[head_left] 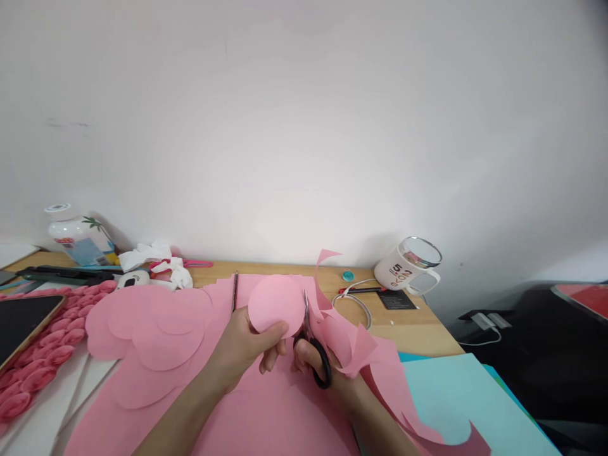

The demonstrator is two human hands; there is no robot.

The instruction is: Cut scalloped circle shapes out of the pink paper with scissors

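Left hand (249,339): gripped a pink disc (275,304) by its lower edge. Right hand (306,358): held scissors (309,324), points up, beside the disc; contact between them could not be judged. Discs (166,329), several: overlapped at left. Offcuts (344,345): curled about the right wrist. Pencil (235,291): lay on pink sheets (275,424). Mug (399,266): stood rear right. Bottle (80,237): stood far left. Blue sheets (456,392): lay at right.
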